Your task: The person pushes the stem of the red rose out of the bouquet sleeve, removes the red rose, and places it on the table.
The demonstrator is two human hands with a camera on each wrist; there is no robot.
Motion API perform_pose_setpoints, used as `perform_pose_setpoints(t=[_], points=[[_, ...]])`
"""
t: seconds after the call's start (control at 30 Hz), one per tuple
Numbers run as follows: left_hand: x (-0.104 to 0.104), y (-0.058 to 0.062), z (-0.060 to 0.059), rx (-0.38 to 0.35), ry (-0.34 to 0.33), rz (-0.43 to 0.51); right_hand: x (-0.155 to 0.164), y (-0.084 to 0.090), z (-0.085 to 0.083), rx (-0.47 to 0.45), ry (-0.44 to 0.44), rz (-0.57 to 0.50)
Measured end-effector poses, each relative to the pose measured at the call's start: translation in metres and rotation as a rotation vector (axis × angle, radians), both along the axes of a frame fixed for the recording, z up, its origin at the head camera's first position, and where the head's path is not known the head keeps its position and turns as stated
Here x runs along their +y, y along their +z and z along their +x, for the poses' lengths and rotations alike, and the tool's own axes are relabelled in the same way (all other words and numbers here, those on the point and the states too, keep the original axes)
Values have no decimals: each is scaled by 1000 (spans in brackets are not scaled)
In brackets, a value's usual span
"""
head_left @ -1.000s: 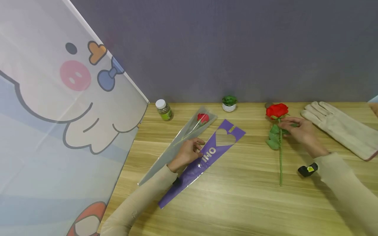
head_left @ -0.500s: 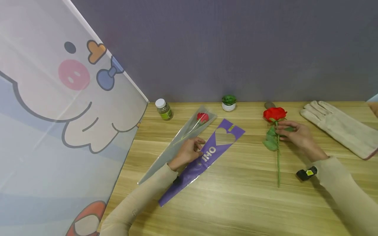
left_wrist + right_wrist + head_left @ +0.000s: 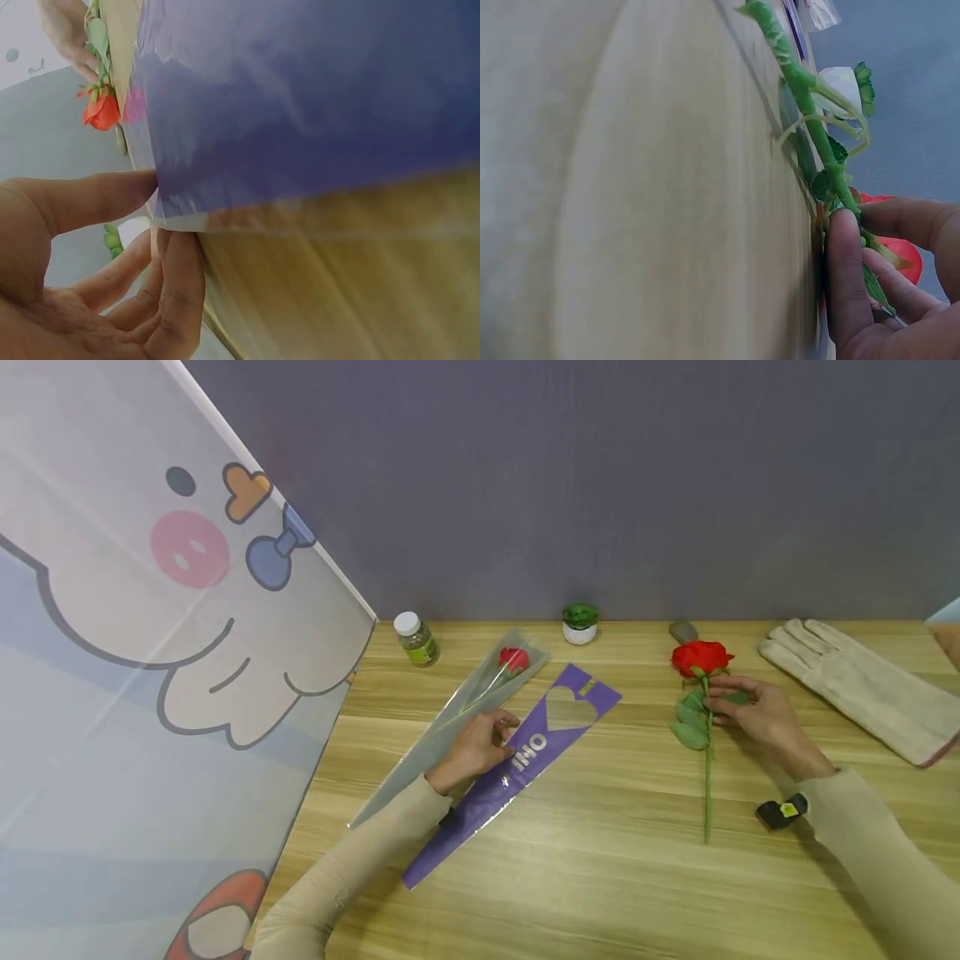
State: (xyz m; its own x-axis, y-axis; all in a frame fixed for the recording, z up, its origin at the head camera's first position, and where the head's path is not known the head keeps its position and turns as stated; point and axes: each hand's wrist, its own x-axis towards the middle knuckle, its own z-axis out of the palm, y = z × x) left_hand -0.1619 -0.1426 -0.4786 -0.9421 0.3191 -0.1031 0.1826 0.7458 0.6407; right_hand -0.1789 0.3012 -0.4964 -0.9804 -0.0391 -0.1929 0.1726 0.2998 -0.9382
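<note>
In the head view my left hand (image 3: 476, 747) is at the left edge of a purple flower wrapping sleeve (image 3: 532, 747) with a clear heart-shaped window. The left wrist view shows thumb and fingers pinching the film's edge. Off to the right, my right hand (image 3: 761, 717) holds a red artificial rose (image 3: 701, 657) by its green stem, just under the bloom. Thumb and finger pinch that stem (image 3: 802, 90) in the right wrist view, where the fingers partly cover the bloom. A clear sleeve (image 3: 408, 793) with a smaller red rose (image 3: 513, 660) inside lies left of the purple one.
A white-lidded jar (image 3: 416, 639) stands at the back left. Toward the back middle is a small potted plant (image 3: 580, 623). A grey roundish object (image 3: 683, 631) sits behind the rose, and a pale work glove (image 3: 862, 685) lies at the right. A grey wall (image 3: 585, 485) borders the wooden table.
My right hand has shifted slightly toward me with the rose, whose bloom is now a little lower in view. The left hand and the purple sleeve look unmoved.
</note>
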Motion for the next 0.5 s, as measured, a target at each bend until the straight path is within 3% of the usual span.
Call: perform_pose_setpoints(t=[0.5], points=[[1,4,2,-7,7,-45,-6,0,17,-4,1,-8]])
